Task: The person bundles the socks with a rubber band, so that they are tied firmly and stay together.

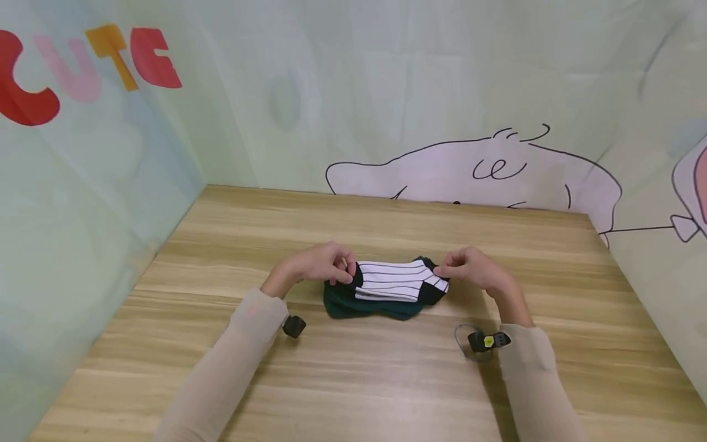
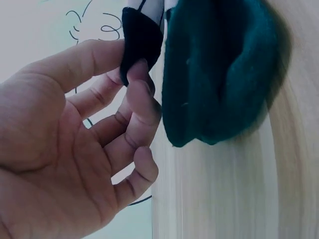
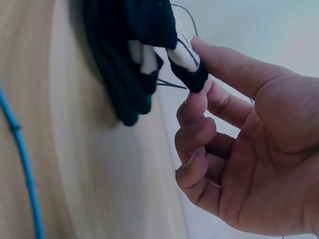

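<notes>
Nearest to the viewer, two beige sleeves are reaching forward, with a small black device sitting at each wrist. Beyond them, the left hand is pinching one black end of a white striped sock, and the right hand is pinching the opposite, dark-tipped end. The sock is lying sideways over a dark green cloth, which is resting on the table; how much the two are touching, one cannot tell. The sock is looking light, soft and thin, so it is probably creasing and sagging easily, without being fragile. Its two ends are offering good places for the fingertips. Farther behind, a pale wall hanging is showing a cartoon outline.
</notes>
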`<state>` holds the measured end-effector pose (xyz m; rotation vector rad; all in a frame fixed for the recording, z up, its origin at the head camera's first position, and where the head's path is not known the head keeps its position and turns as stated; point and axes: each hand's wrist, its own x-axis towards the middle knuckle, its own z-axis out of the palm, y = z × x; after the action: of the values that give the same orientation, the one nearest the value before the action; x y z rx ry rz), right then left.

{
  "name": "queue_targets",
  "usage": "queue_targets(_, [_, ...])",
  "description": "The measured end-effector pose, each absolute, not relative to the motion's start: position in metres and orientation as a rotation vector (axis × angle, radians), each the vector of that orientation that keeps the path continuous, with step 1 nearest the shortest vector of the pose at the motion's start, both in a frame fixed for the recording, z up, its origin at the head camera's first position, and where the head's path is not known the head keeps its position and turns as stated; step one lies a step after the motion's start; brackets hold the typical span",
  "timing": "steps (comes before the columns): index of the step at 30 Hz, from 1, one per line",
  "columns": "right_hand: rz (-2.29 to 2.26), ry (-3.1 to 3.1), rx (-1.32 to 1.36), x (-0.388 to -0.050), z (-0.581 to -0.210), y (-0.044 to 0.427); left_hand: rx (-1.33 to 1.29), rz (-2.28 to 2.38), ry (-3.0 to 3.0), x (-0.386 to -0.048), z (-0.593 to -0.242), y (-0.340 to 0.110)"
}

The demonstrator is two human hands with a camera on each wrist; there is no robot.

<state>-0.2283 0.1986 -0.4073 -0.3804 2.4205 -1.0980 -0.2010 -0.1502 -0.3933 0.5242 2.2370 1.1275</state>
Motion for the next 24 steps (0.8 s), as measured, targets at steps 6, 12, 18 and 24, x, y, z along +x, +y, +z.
queue_targets(6, [-1.044,2.452,-0.365,-0.228,-0.416,0.193,0.557,1.09,2.258,-0.201,-0.402,-0.15])
queue_targets(12, [-1.062,2.449,-0.305,-0.226,-0.424,0.184,0.588,0.99,2.318,-0.2,-0.408,-0.151])
queue_targets(18, [-0.975,2.488,-0.233,-0.222,-0.425,0.176,0.596,0.85,2.362,-0.201,-0.403,-0.148])
queue_targets(24, [-0.861,2.545,-0.179,-0.222,-0.426,0.166,0.604,0.757,2.501,-0.205,-0.388,-0.129])
